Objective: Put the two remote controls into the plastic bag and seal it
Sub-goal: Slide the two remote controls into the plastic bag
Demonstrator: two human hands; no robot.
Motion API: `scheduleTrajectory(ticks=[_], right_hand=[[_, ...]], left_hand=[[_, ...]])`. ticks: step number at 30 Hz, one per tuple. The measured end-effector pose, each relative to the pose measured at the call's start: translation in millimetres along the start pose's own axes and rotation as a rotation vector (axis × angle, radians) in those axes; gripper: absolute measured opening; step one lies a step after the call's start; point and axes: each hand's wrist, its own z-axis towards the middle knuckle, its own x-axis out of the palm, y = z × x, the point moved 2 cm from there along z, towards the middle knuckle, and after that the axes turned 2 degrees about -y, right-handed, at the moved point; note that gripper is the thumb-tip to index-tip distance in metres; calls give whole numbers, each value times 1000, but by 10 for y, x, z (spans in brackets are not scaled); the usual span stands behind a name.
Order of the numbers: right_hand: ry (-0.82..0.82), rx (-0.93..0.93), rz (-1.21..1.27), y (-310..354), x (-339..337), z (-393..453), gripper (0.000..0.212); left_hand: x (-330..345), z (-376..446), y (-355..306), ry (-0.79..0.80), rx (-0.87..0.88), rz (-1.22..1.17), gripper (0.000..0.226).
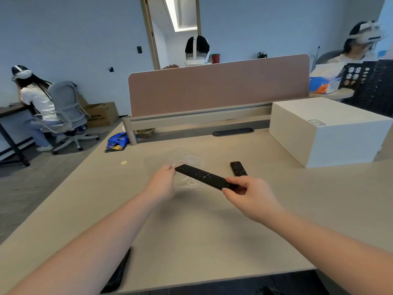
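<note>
A long black remote [203, 176] is held by its near end in the right hand [249, 195]. The fingers are closed around that end. The remote is lifted above the table [212, 231] and is tipped, with its far end pointing to the left and away. That far end is at the mouth of a clear plastic bag [187, 169].

The bag is held by the left hand [163, 183]. Its near edge is pinched between the thumb and the fingers. The bag is see-through and crinkled, and a thin red line can be seen near its top. It cannot be told if the tip of the remote is already inside the bag or just at its edge.

A second, shorter black remote [238, 168] is lying flat on the table, just past the right hand. It is not touched by any hand and it is outside the bag.

A big white box [327, 130] is set on the table, far to the right. A pink screen [219, 86] is standing along the back edge of the table. A dark flat thing [119, 273] is seen at the near edge of the table, partly hidden by the left arm.
</note>
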Motion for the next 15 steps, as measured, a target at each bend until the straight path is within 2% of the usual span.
scheduleTrajectory(ticks=[4,9,15], right_hand=[[-4,27,-42,-127,109,4,19],[-5,-15,-105,-212,441,170,21],[25,-28,-173,-156,815,535,18]], left_hand=[[-62,-18,-61,-14,5,-26,63],[-32,-60,-256,14,132,-36,62],[-17,-69,-334,37,191,-65,57]])
